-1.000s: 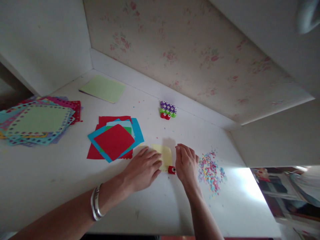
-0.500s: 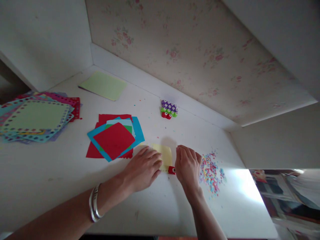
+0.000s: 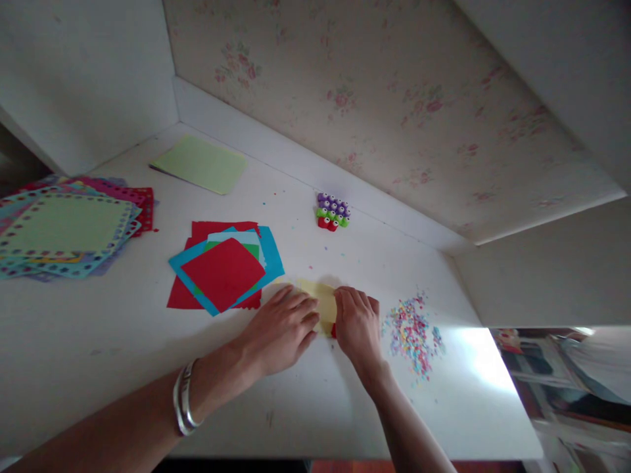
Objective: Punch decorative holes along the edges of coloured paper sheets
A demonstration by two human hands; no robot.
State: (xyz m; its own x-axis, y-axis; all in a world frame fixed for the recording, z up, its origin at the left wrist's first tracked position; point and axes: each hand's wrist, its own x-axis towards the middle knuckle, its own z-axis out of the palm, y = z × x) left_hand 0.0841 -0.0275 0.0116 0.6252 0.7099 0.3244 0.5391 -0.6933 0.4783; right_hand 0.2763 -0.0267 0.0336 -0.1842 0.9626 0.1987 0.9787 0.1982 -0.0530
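A pale yellow sheet of paper (image 3: 325,307) lies flat on the white table between my hands. My left hand (image 3: 286,328) rests on its left part, palm down, fingers stretched out. Over the sheet's right edge, my right hand (image 3: 359,325) is curled with its fingers closed, on a small red paper punch (image 3: 334,330). Only a sliver of the punch shows beside the hand; the rest is hidden under it.
Left of my hands is a stack of red, blue and green paper (image 3: 224,272). Farther left lie sheets with punched borders (image 3: 69,223); behind, pale green paper (image 3: 200,164). Several purple, green and red punches (image 3: 334,211) stand near the wall. Paper confetti (image 3: 414,335) is scattered at right.
My right hand has shifted left over the sheet's right edge, covering most of the red punch that showed more before. My left hand has stayed on the paper.
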